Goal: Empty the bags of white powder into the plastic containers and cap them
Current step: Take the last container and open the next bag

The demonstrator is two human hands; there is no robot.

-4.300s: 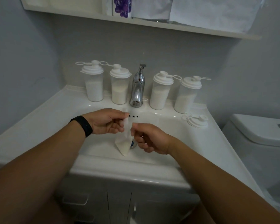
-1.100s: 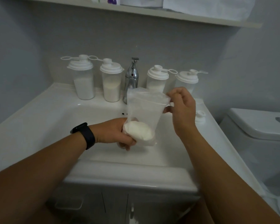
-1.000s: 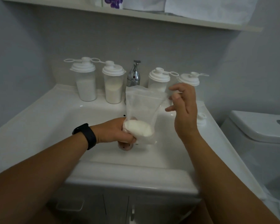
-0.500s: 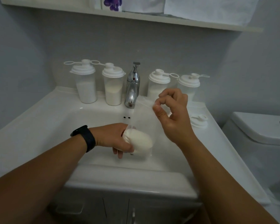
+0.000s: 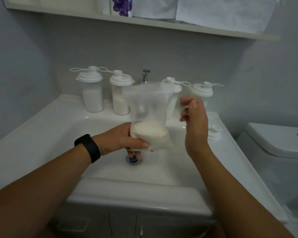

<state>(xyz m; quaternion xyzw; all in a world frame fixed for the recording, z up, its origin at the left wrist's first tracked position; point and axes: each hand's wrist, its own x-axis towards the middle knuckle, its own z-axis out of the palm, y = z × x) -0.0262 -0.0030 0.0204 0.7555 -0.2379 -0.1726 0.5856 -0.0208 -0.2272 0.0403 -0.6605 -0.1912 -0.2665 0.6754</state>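
Left hand point(image 5: 126, 140) is wrapped under the bag of white powder point(image 5: 150, 117), fingers curled round the heavy bottom where the powder point(image 5: 150, 133) has settled, so that the weight is carried from below and the limp upper part is kept upright, its mouth facing up, over the sink basin point(image 5: 170, 162); any spill would presumably be caught there. Right hand point(image 5: 194, 124) is held just beside the bag's right edge with fingers loosely bent; whether the film is touched or pinched cannot be told, and nothing is plainly gripped by it. Four plastic containers are lined up along the back of the sink top, two left of the tap point(image 5: 144, 77) and two right of it, each partly filled and lidded, the leftmost container point(image 5: 92, 93) farthest from the bag. A loose lid point(image 5: 213, 132) is laid by the right rim, probably for a container not in view. A black wristband point(image 5: 89, 148) is worn on the left wrist, and a toilet point(image 5: 275, 140) stands to the right
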